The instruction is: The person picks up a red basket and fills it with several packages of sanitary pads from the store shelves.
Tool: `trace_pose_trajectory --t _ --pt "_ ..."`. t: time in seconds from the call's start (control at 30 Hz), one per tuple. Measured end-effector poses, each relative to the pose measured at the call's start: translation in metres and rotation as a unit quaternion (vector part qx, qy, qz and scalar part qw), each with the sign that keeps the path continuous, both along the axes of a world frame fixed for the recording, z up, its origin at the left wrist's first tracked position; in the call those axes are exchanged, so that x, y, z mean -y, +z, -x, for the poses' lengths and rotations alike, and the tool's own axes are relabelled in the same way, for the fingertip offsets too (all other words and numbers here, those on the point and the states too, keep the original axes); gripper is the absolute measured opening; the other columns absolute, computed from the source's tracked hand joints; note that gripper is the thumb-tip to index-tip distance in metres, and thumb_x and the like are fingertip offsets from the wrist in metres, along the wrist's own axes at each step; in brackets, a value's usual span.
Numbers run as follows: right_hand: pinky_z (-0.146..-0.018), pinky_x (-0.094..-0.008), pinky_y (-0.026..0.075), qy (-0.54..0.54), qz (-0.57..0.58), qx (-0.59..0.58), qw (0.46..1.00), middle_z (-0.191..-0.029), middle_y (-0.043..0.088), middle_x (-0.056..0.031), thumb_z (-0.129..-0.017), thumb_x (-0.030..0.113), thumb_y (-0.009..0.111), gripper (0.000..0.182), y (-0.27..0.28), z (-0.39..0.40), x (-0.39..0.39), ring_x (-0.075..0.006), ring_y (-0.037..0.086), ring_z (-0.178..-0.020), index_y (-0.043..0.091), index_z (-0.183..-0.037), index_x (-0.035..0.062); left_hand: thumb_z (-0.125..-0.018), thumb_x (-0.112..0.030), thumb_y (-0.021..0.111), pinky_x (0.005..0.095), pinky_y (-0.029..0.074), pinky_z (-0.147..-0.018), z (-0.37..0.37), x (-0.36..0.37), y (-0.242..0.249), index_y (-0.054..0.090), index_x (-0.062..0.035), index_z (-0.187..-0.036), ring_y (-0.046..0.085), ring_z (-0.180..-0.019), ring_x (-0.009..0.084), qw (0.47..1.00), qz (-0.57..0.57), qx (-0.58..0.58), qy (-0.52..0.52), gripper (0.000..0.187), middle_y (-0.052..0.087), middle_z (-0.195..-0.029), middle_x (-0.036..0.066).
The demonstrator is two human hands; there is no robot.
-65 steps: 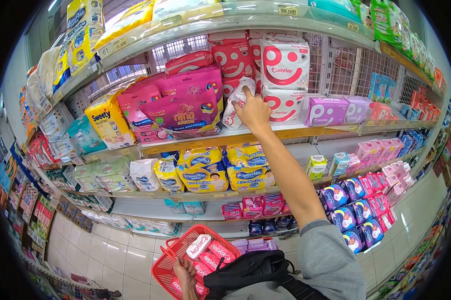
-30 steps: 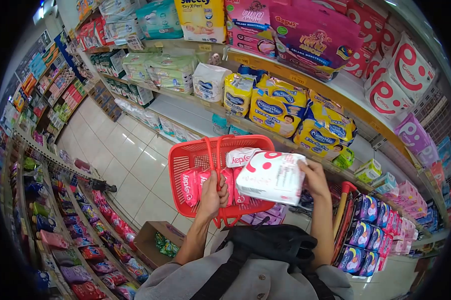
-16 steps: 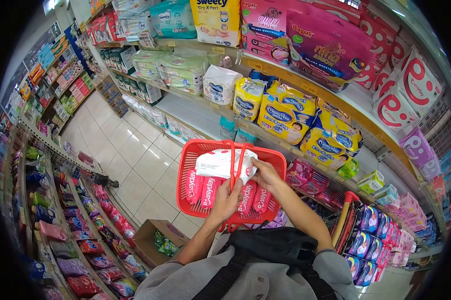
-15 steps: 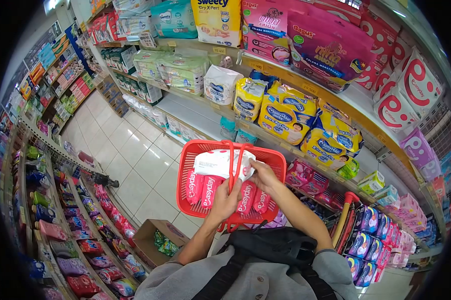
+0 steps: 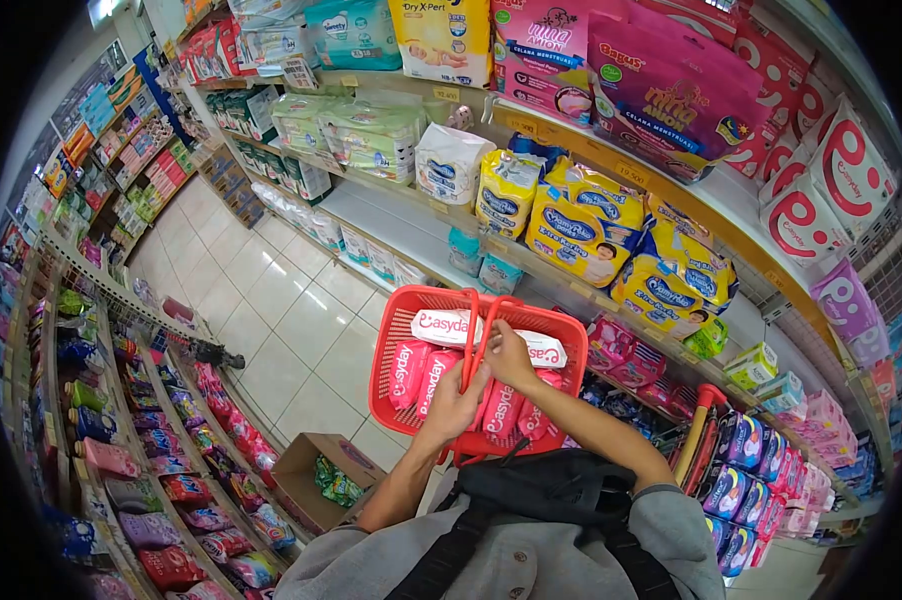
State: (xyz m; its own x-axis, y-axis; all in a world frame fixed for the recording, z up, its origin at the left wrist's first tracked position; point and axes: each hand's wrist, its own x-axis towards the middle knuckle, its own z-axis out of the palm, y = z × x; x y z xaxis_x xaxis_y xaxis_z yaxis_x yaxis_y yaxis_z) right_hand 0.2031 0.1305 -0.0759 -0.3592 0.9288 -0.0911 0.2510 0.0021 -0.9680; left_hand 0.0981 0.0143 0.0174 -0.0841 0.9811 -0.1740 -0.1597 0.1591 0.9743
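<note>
Head view, floor: we stand over glossy pale tiles [image 5: 291, 320] in a shop aisle, light streaks reflected on them.
Aisle sides: coloured packets [image 5: 149, 530] line the racks on our left; ahead, packs fill tiers of white shelves [image 5: 396, 218]. A cardboard box [image 5: 293, 475] holding green packets [image 5: 337, 482] sits low beside us.
Red basket: in front of our black bag [image 5: 561, 492] we see the red basket [image 5: 382, 372], with pink packs [image 5: 403, 378] side by side and white packs [image 5: 446, 327] towards its far side.
Left hand: our left hand [image 5: 453, 405] grasps the basket's red handles [image 5: 471, 345].
Right hand: our right hand [image 5: 509, 358] reaches over the basket, fingers bent beside the handles, between the white packs; we cannot tell whether it grips anything.
Basket labels: we read "easyday" on both the white and the pink wrappers.
Shelf labels: "Sweety" on a teal pack [image 5: 351, 35], "Dry X-Pert" on a yellow one [image 5: 446, 40], "Bagus" and "Celana Menstruasi" on a magenta pouch [image 5: 671, 95], "MamyPoko" on yellow-and-blue packs [image 5: 586, 235].
Price tag: the orange tag [image 5: 632, 173] reads 19.500.
</note>
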Motion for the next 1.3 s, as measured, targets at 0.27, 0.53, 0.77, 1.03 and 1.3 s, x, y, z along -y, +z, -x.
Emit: trace_pose_trajectory --t 0.27,0.53,0.77,1.03,1.3 --pt "-0.086 -0.0463 0.046 0.092 -0.335 0.201 0.916 -0.119 0.044 -0.0273 -0.072 0.017 0.066 0.059 -0.002 -0.002 -0.022 -0.0414 0.048 -0.109 0.045 -0.125 0.0009 -0.099 -0.041 0.032 0.0198 0.017 -0.038 -0.006 0.001 0.019 0.040 -0.0118 -0.084 0.019 -0.042 0.0027 0.990 0.061 0.078 -0.096 0.034 0.026 -0.057 -0.007" --pt "-0.079 -0.0439 0.046 0.205 -0.407 0.166 0.875 -0.095 0.054 -0.0214 -0.070 0.015 0.066 0.028 -0.031 -0.006 -0.025 -0.0386 0.052 -0.095 0.063 -0.095 0.0012 -0.097 -0.044 0.037 0.0199 0.016 -0.035 -0.003 -0.002 0.014 0.043 -0.0142 -0.084 0.022 -0.039 0.0028 0.989 0.104 0.101 0.001 0.033 0.028 -0.054 -0.007" --pt "-0.083 -0.0409 0.046 0.217 -0.336 0.142 0.906 -0.095 0.058 -0.0162 -0.075 0.015 0.063 0.022 0.044 -0.066 -0.007 -0.0343 0.057 -0.093 0.062 -0.093 0.0019 -0.096 -0.041 0.040 0.0208 0.015 -0.031 0.003 -0.009 -0.033 0.040 -0.0169 -0.076 0.022 -0.034 0.0032 0.989 0.087 0.101 0.065 0.031 0.027 -0.049 -0.008" --pt "-0.080 -0.0358 0.046 -0.111 -0.492 0.068 0.861 -0.091 0.063 -0.0118 -0.076 0.008 0.066 0.017 0.199 -0.200 -0.029 -0.0255 0.061 -0.087 0.061 -0.091 0.0015 -0.093 -0.030 0.050 0.0205 0.016 -0.028 0.016 -0.007 -0.076 0.041 -0.0148 -0.079 0.025 -0.034 0.0025 0.980 0.124 0.082 0.132 0.023 0.029 -0.049 -0.008" --pt "-0.088 -0.0361 0.043 -0.524 -0.546 0.165 0.632 -0.111 0.053 -0.0185 -0.072 0.025 0.075 0.059 0.369 -0.380 -0.053 -0.0279 0.053 -0.102 0.048 -0.116 -0.0029 -0.093 -0.030 0.051 0.0210 0.015 -0.029 0.037 0.012 -0.099 0.042 -0.0149 -0.088 0.023 -0.034 0.0035 0.973 0.143 0.079 0.160 0.018 0.027 -0.049 -0.007"
